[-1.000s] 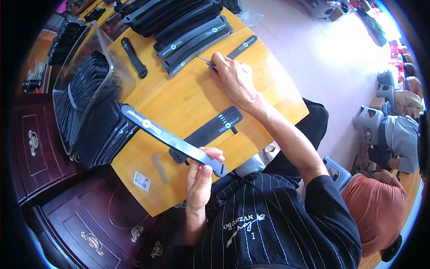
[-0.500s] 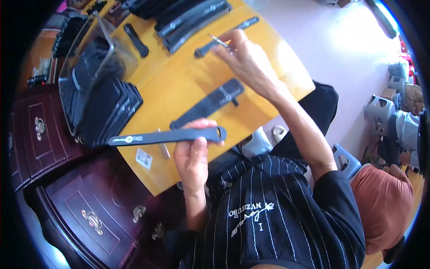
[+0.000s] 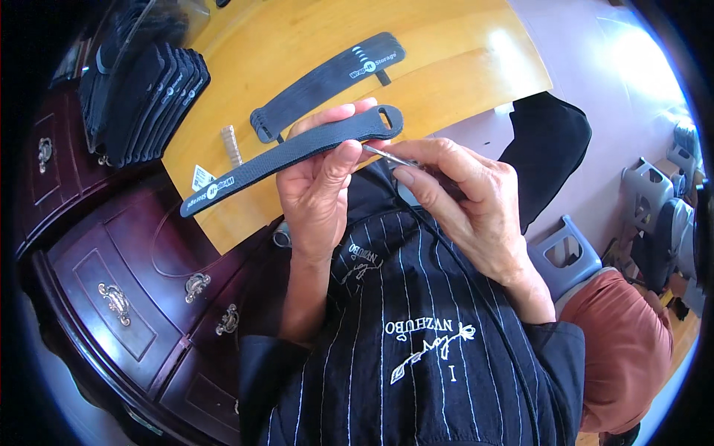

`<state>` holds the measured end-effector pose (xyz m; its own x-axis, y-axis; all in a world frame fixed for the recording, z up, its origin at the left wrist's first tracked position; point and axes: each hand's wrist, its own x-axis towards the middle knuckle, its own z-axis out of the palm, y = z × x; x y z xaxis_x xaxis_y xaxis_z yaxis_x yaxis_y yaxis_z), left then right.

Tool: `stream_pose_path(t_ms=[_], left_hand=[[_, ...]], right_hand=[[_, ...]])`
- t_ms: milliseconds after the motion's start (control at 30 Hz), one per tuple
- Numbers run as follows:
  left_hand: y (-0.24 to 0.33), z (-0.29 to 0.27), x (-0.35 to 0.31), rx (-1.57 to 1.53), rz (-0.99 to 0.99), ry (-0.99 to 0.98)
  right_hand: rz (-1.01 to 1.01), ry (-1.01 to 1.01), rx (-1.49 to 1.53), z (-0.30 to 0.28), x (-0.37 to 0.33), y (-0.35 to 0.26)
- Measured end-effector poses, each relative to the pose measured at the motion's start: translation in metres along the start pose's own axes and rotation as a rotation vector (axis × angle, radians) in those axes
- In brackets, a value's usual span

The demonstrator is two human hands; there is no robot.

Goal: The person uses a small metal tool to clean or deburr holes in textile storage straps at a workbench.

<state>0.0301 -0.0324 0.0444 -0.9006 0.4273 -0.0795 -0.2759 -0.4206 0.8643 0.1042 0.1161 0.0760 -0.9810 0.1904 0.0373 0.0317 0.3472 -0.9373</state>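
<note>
Fingers of the left hand (image 3: 316, 186) are closed around a long black strap (image 3: 297, 152), thumb on the near face, the strap held up off the worktop (image 3: 461, 67) and slanting from its looped end by the fingertips down toward the left. The right hand (image 3: 465, 204) pinches a thin metal tool (image 3: 388, 156) between thumb and forefinger, its tip touching the strap just under the looped end. A second black strap (image 3: 327, 82) lies flat on the yellow wooden worktop beyond the hands. Near the left edge of the worktop sit a small white tag (image 3: 201, 177) and a short metal piece (image 3: 231, 145). A stack of black straps (image 3: 149, 104) stands on edge at the far left.
</note>
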Motion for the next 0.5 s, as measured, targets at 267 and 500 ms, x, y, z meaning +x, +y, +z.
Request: stream_pose_path(t_ms=[267, 500], left_hand=[[-0.0035, 0.0015, -0.0063, 0.036, 0.05, -0.013], [-0.0019, 0.0004, -0.0057, 0.246, 0.088, -0.029]], right_hand=[[0.066, -0.027, 0.076, -0.0069, -0.0052, 0.0026], [0.082, -0.008, 0.081, -0.0048, -0.0047, 0.0031]])
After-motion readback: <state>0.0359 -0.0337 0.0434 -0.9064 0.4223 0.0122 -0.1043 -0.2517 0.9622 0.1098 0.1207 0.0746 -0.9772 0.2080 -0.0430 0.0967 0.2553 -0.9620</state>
